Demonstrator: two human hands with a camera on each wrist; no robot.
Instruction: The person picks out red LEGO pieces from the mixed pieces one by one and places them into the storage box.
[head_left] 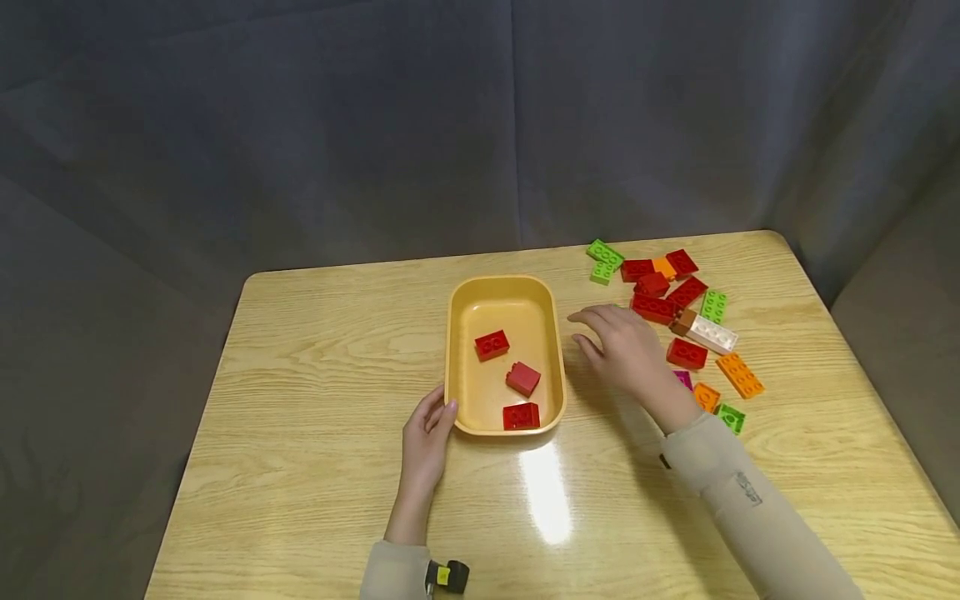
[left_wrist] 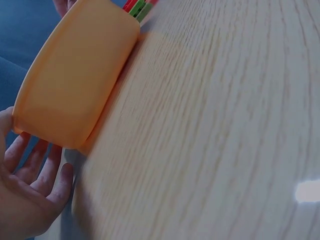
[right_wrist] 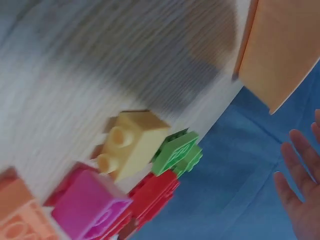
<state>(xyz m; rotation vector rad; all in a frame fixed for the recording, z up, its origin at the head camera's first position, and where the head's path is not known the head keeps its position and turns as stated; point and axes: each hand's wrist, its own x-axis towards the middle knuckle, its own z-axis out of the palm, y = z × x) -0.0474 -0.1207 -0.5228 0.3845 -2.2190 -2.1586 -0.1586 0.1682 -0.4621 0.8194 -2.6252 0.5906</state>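
Note:
A yellow plastic tray [head_left: 467, 317] lies on the table with three red building bricks inside: one [head_left: 492, 345] toward the upper left, another [head_left: 522, 379] at the middle right, the last [head_left: 521, 416] by the near wall. At the tray's near left corner, my left hand [head_left: 426, 442] grips the rim, thumb on top and fingers below it on the outer wall. Just off the tray's right side hovers my right hand [head_left: 618, 346], its fingers loosely bent and holding nothing. In the right wrist view that hand [right_wrist: 302, 185] is partly cut off by the frame edge.
Right of the tray lie loose bricks: several red ones [head_left: 655, 309], green ones [head_left: 714, 306], an orange one [head_left: 740, 375] and a white one [head_left: 712, 333]. A tan brick [right_wrist: 135, 142] and a magenta brick [right_wrist: 90, 207] show in the right wrist view. Dark curtain [head_left: 375, 150] hangs behind the table.

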